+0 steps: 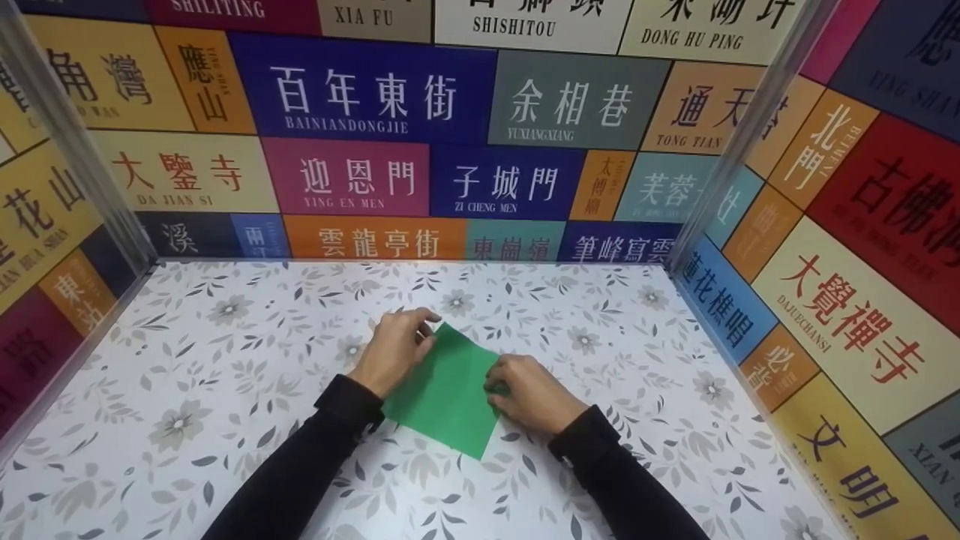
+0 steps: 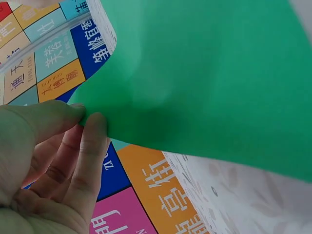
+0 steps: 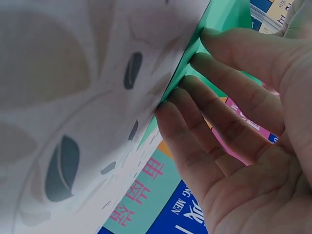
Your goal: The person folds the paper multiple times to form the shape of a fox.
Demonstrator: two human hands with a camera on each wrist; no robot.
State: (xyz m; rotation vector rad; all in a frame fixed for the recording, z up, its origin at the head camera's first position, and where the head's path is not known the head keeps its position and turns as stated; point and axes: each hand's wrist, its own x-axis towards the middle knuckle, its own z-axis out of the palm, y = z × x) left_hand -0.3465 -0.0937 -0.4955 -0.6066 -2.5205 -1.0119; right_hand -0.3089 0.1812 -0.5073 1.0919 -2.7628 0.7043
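A plain green sheet of paper (image 1: 446, 390) lies at an angle on the table between the two hands. My left hand (image 1: 397, 346) is at its upper left; in the left wrist view the thumb and forefinger pinch the paper's edge near a corner, and the sheet (image 2: 204, 87) bows up beside them. On the right side, my right hand (image 1: 531, 391) touches the paper's edge. In the right wrist view its fingertips (image 3: 168, 108) line up along the green edge (image 3: 226, 19), with the fingers only slightly bent.
The table (image 1: 247, 450) has a white cover printed with grey flowers and leaves. Around it stand a back wall (image 1: 360, 90) and side walls, such as the right wall (image 1: 825, 300), covered in coloured sign panels. Dark sleeves (image 1: 300, 457) reach to both wrists.
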